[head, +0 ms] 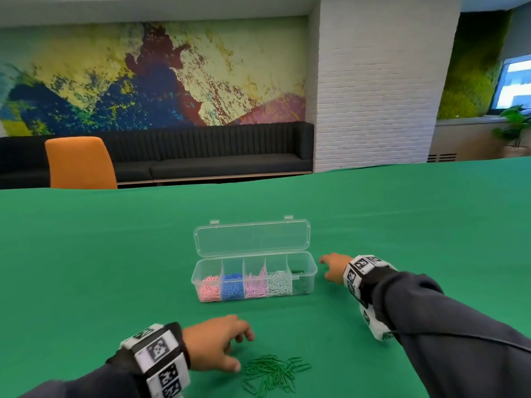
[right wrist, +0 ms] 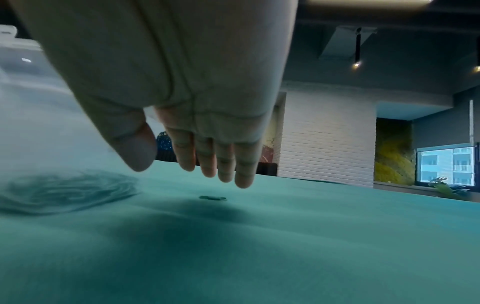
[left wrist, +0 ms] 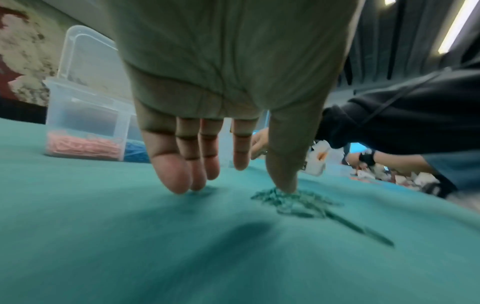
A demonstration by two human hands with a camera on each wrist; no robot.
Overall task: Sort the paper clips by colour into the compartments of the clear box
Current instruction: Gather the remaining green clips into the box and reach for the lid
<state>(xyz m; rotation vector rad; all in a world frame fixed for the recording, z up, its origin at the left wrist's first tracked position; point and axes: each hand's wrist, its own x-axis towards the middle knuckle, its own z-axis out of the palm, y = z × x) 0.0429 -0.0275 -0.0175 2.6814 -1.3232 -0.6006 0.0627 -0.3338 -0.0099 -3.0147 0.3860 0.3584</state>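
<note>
Left hand (left wrist: 228,86), fingers loosely spread, is touching the green clip pile (left wrist: 293,200) with its thumb. Right hand (right wrist: 182,86), fingers straight and empty, is hovering over one stray clip (right wrist: 213,198), plain only in its wrist view.

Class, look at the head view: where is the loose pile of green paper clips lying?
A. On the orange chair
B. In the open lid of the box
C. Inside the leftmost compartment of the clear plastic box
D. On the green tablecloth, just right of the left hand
D. The loose pile of green paper clips lies on the green tablecloth, beside the left hand and nearer the camera than the clear plastic box.
</note>
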